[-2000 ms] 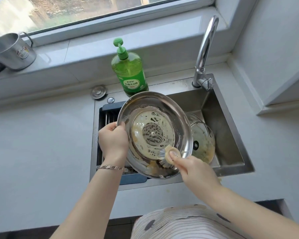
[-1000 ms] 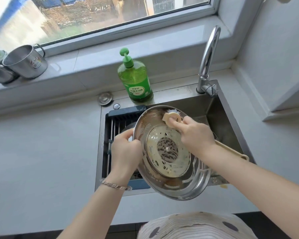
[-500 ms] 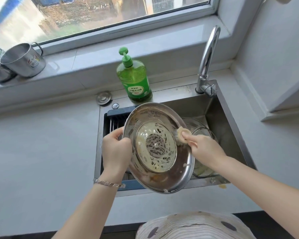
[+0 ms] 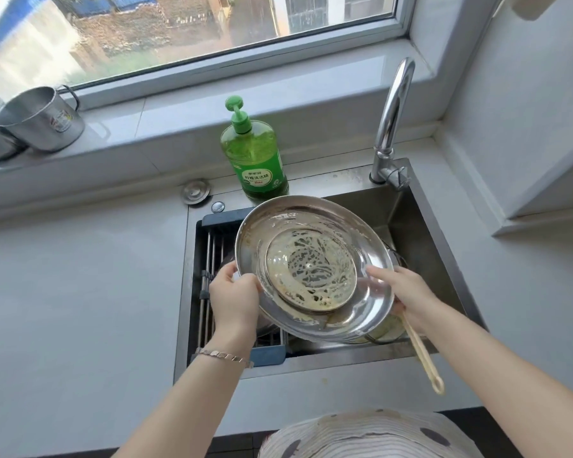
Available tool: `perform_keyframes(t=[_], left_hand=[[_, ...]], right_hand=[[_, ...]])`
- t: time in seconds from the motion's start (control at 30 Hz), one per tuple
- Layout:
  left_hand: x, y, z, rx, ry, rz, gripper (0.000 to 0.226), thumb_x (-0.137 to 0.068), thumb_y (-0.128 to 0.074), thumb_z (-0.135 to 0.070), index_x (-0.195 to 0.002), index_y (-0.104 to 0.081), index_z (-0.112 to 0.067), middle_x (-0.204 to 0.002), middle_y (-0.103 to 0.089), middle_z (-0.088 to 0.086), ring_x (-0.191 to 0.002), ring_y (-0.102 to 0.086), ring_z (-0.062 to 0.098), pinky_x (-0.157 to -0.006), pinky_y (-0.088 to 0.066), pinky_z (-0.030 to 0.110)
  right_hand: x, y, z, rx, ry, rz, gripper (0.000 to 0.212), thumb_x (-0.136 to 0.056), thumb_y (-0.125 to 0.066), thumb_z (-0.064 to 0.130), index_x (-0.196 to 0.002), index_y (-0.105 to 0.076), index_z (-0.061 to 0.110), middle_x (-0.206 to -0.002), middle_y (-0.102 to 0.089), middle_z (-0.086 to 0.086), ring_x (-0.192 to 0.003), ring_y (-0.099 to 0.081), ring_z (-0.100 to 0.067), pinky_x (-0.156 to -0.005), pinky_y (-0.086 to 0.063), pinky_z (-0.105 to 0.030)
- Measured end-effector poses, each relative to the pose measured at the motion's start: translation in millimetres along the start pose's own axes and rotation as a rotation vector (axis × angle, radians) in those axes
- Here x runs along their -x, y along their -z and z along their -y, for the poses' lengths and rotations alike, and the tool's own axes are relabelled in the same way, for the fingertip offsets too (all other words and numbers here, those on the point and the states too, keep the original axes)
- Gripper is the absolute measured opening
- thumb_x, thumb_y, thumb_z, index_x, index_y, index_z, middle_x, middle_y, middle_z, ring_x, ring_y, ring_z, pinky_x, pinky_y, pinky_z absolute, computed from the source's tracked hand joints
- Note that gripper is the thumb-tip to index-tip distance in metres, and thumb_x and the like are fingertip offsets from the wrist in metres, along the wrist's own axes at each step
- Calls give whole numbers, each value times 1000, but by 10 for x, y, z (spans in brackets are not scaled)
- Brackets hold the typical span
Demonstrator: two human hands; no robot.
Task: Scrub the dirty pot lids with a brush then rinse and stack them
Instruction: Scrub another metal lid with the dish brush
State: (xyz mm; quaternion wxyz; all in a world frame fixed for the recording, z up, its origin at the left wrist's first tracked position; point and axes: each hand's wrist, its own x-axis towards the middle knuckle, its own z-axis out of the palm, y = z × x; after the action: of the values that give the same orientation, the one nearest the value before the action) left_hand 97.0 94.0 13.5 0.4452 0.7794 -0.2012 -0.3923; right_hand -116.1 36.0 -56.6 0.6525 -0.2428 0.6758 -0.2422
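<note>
Left hand (image 4: 234, 300) is curled round the left rim of the large round stainless-steel pot lid (image 4: 311, 269) with a glass centre, thumb on its inner face. Right hand (image 4: 407, 297) is closed on the long cream plastic brush (image 4: 420, 355), handle hanging down, with 1 finger laid over the right rim. Pot lid is held tilted above the steel sink (image 4: 420, 233), inner face up, smeared with soapy residue. 1 more glass lid (image 4: 389, 330) is seen in the sink below it. Pot lid is judged stiff, fairly light and slippery with soap, its glass breakable. Rim is best gripped at 2 opposite points.
</note>
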Motion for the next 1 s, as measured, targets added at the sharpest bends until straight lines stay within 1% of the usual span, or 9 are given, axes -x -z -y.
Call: perform_keyframes(t=[0.2, 0.3, 0.4, 0.5, 0.6, 0.67, 0.73, 0.83, 1.0], left_hand=[[-40, 177, 1, -139, 161, 358, 33, -88, -46, 2, -115, -48, -15, -95, -66, 13, -71, -69, 24, -55, -57, 32], [-239, 305, -110, -290, 121, 480, 43, -91, -53, -8, -129, -41, -23, -100, -67, 11, -79, -71, 22, -61, -57, 30], [-439, 311, -272, -429, 54, 625, 36, -93, -53, -17, -128, -46, -25, -102, -66, 5, -86, -69, 19, -75, -57, 38], [-570, 246, -468, -536, 102, 801, 27, -94, -52, -14, -117, -53, -27, -99, -68, 7, -90, -68, 23, -84, -56, 46], [-581, 193, -608, -644, 159, 1030, 31, -91, -47, 4, -113, -56, -15, -95, -69, 11, -88, -68, 28, -83, -55, 49], [-500, 157, -603, -697, 162, 1154, 42, -86, -46, 13, -118, -52, -13, -96, -69, 12, -83, -69, 30, -73, -59, 45], [-393, 126, -490, -660, 188, 1193, 59, -85, -44, 16, -130, -41, -23, -107, -67, 17, -83, -69, 35, -64, -60, 41], [-295, 138, -256, -515, 246, 1124, 61, -86, -38, 15, -136, -35, -20, -113, -64, 26, -87, -66, 46, -60, -59, 43], [-229, 191, -82, -333, 250, 1040, 61, -89, -34, 13, -137, -29, -25, -109, -67, 20, -83, -69, 41, -57, -58, 42]], right_hand=[[-46, 166, 205, 145, 97, 50, 14, -88, -59, 6, -102, -62, 5, -90, -67, -17, -81, -64, -32, -82, -52, -44], [-18, 263, 381, 295, 147, 160, 8, -89, -57, 2, -91, -61, 10, -91, -67, -14, -78, -65, -26, -70, -54, -35], [-17, 281, 526, 432, 173, 274, 9, -89, -56, 0, -96, -61, 2, -89, -67, -15, -72, -66, -22, -58, -53, -25], [-21, 299, 670, 576, 224, 398, 19, -87, -59, 2, -105, -61, -2, -101, -69, -18, -85, -69, -25, -77, -55, -35], [36, 258, 869, 740, 362, 515, 20, -85, -62, 3, -99, -68, 15, -95, -72, -6, -85, -68, -16, -84, -49, -30], [34, 213, 955, 729, 441, 477, 37, -83, -67, 10, -114, -64, 30, -94, -71, -10, -81, -63, -19, -78, -44, -24], [-2, 191, 983, 665, 535, 231, 52, -82, -70, 26, -130, -52, 34, -79, -62, -4, -75, -50, -16, -70, -38, -24], [79, 188, 932, 561, 738, -108, 43, -92, -57, 34, -134, -48, 34, -67, -47, 11, -70, -46, -13, -65, -36, -24], [346, -54, 458, 855, 802, 70, 35, -97, -46, 32, -130, -51, 38, -116, -65, 4, -93, -61, -20, -79, -52, -35]])
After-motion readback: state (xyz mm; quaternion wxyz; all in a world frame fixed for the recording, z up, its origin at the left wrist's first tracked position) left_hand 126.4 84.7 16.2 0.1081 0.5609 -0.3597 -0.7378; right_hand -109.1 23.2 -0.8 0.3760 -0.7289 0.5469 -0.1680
